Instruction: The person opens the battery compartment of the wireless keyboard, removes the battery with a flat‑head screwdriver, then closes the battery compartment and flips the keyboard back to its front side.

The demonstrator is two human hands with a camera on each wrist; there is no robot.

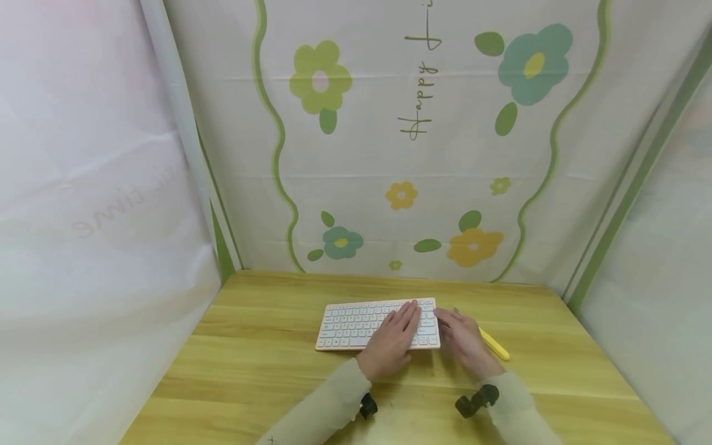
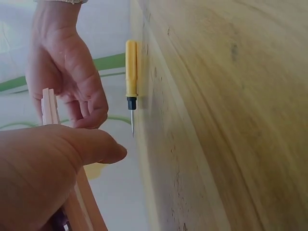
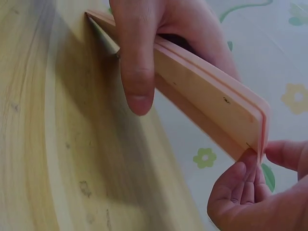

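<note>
A white keyboard point(image 1: 356, 324) with a pink rim lies on the wooden table point(image 1: 250, 364). My left hand point(image 1: 392, 340) lies over its right half, fingers on the keys. In the right wrist view the left thumb point(image 3: 137, 72) wraps across the keyboard's pink front edge point(image 3: 207, 101). My right hand point(image 1: 467, 343) is at the keyboard's right end, and its fingertips point(image 3: 250, 166) pinch that corner. In the left wrist view the right hand point(image 2: 62, 62) curls around the thin edge point(image 2: 49, 103), with the left hand point(image 2: 43, 168) in front.
A yellow-handled screwdriver point(image 1: 494, 344) lies on the table just right of my right hand, its tip point(image 2: 132, 122) pointing away from me. Flower-printed cloth walls point(image 1: 423, 154) close in the table at the back and on both sides.
</note>
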